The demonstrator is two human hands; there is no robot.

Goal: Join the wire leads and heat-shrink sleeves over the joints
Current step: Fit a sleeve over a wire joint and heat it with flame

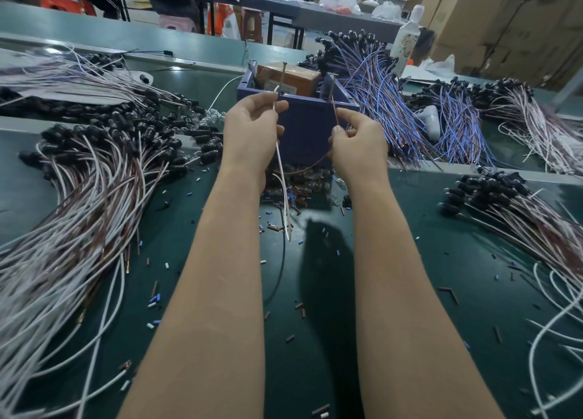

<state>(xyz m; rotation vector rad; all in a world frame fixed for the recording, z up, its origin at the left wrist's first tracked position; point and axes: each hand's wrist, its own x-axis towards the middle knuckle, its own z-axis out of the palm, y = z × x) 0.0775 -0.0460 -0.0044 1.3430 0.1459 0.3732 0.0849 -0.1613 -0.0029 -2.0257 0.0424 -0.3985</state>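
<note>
Patterned bottle (407,45), stacked cardboard boxes (504,18)

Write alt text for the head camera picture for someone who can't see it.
A person's left hand pinches a white wire and the right hand a brown wire, both held up before a purple box. Piles of wires and short tube bits lie on the green table.

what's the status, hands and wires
Left hand pinches white wire, right hand pinches brown wire. Wire ends apart, not yet joined, held up before the purple box. Wire bundles piled to both sides.
</note>
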